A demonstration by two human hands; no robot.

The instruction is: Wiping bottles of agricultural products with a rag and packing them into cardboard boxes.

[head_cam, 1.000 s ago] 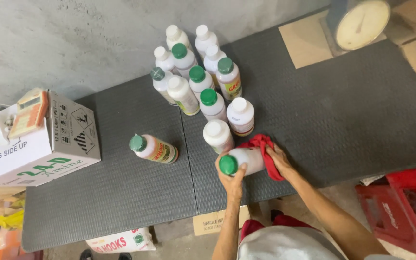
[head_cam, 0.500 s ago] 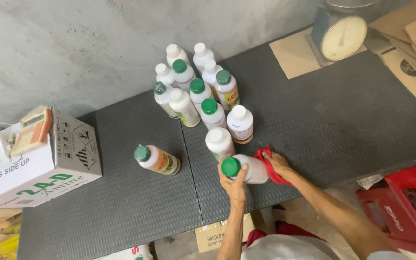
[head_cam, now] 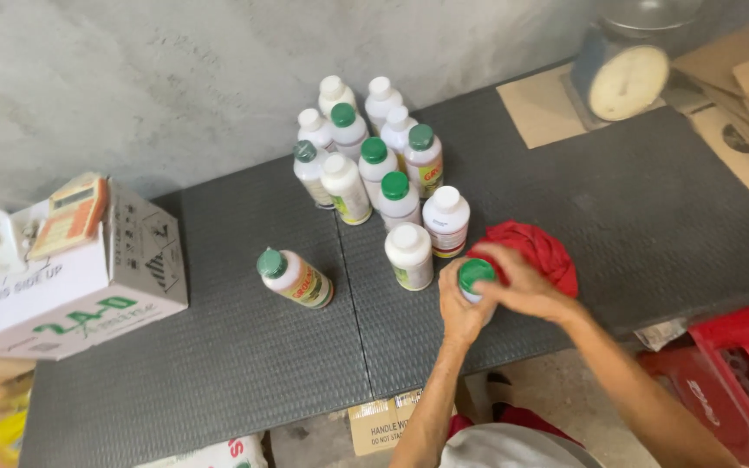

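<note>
My left hand [head_cam: 459, 314] and right hand [head_cam: 526, 290] both grasp the bottle [head_cam: 476, 277], upright before the red cloth [head_cam: 532, 247]. Risk: a sideways slip would knock the white-capped bottle [head_cam: 410, 255] beside it, toppling the cluster [head_cam: 374, 160] beyond.

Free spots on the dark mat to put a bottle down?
Bare dark ribbed mat between the white cardboard box and the lying green-capped bottle; more between the red cloth and the dial scale. Crowded at the standing white bottle cluster, beside both hands.
</note>
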